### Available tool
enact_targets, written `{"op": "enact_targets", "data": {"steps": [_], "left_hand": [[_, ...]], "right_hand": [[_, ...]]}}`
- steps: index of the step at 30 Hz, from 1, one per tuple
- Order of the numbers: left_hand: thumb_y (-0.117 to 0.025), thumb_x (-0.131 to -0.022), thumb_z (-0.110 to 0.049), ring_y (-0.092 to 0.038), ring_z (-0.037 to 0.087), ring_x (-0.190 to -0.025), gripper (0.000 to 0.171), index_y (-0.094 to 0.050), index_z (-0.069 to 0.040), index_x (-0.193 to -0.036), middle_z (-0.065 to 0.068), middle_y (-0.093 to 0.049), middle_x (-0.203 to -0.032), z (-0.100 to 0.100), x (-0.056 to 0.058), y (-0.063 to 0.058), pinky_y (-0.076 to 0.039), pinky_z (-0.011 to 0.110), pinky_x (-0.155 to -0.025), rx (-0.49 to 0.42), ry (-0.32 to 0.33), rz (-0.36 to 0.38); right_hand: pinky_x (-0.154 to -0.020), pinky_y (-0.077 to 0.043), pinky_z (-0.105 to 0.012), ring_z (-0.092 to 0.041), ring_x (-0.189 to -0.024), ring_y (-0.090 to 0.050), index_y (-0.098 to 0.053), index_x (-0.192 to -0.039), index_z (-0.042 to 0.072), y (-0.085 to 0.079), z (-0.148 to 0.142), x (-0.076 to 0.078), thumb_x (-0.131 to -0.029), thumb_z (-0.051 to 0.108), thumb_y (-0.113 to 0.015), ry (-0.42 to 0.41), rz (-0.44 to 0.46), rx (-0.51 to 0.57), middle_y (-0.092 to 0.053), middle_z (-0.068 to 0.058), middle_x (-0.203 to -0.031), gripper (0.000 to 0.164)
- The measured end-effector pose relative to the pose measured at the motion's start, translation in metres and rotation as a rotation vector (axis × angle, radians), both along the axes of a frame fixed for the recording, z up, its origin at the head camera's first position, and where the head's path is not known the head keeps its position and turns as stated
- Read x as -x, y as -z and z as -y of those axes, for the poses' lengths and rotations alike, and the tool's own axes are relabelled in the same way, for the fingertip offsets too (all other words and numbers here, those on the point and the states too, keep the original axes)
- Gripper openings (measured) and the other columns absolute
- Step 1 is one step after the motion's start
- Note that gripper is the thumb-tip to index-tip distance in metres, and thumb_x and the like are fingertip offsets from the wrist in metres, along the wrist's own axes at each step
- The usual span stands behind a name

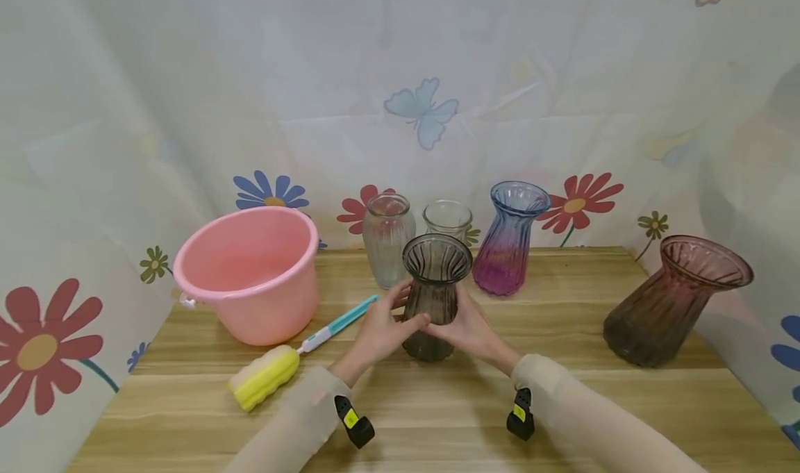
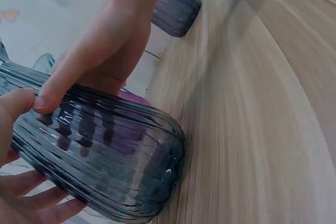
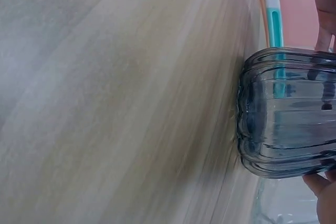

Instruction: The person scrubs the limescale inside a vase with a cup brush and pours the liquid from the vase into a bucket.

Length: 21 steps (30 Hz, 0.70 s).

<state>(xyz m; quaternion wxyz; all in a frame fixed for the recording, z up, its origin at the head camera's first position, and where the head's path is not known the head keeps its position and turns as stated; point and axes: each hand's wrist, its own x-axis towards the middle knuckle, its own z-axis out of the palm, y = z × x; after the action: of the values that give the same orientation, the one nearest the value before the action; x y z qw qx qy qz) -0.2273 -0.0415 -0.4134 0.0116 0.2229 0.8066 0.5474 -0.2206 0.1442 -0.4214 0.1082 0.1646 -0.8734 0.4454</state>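
A dark grey ribbed glass vase [image 1: 431,299] stands upright at the middle of the wooden table, held from both sides. My left hand [image 1: 389,326] curls round its left side, the thumb across the front. On the other side my right hand [image 1: 470,326] grips it, its thumb meeting the left one at the front. In the left wrist view the vase [image 2: 105,156] shows fingers through its glass, and its base is close to the tabletop. The right wrist view shows the lower part of the vase [image 3: 289,114] with fingertips at its sides.
A pink bucket [image 1: 262,313] stands at left, with a yellow-headed sponge brush [image 1: 265,377] in front of it. Behind the grey vase are two clear glass vases [image 1: 389,244] and a blue-to-purple one [image 1: 507,251]. A pink-to-brown vase [image 1: 656,313] stands at right.
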Motion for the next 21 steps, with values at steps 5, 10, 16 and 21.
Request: {"op": "enact_targets", "data": {"steps": [5,10,16,21], "left_hand": [[-0.065,-0.085,-0.022,-0.048,0.038,-0.119,0.066,-0.033,-0.009,-0.141,0.021,-0.042,-0.137,-0.002,-0.015,-0.022,-0.045,0.051,-0.091,-0.008,0.039,0.019],[-0.061,-0.088,-0.019,-0.046,0.04,-0.121,0.059,-0.036,-0.006,-0.14,0.019,-0.042,-0.138,-0.004,-0.012,-0.014,-0.044,0.052,-0.091,-0.011,0.119,-0.018],[-0.059,-0.088,-0.02,-0.049,0.033,-0.119,0.046,-0.046,-0.009,-0.131,0.01,-0.051,-0.131,0.0,-0.004,0.009,-0.042,0.05,-0.094,0.017,0.091,-0.045],[-0.059,-0.089,-0.024,-0.053,0.031,-0.111,0.04,-0.049,-0.013,-0.126,0.008,-0.056,-0.123,0.008,-0.006,0.019,-0.043,0.05,-0.091,-0.003,0.077,-0.027]], "right_hand": [[-0.1,-0.036,-0.048,-0.028,-0.126,-0.041,-0.02,-0.143,0.015,0.001,-0.005,-0.002,-0.07,0.023,-0.079,-0.042,-0.012,0.054,-0.041,-0.013,-0.139,0.094],[-0.102,-0.032,-0.051,-0.029,-0.131,-0.035,-0.016,-0.146,0.019,0.001,-0.018,-0.006,-0.071,0.024,-0.079,-0.046,0.021,0.047,-0.034,-0.011,-0.144,0.098],[-0.101,-0.032,-0.053,-0.032,-0.128,-0.035,-0.023,-0.14,0.01,0.001,-0.039,-0.015,-0.072,0.026,-0.077,0.049,0.038,0.0,-0.036,-0.015,-0.137,0.089],[-0.1,-0.03,-0.055,-0.036,-0.128,-0.032,-0.023,-0.14,0.007,0.001,-0.059,-0.02,-0.072,0.02,-0.077,0.117,-0.017,-0.022,-0.033,-0.019,-0.136,0.088]]}}
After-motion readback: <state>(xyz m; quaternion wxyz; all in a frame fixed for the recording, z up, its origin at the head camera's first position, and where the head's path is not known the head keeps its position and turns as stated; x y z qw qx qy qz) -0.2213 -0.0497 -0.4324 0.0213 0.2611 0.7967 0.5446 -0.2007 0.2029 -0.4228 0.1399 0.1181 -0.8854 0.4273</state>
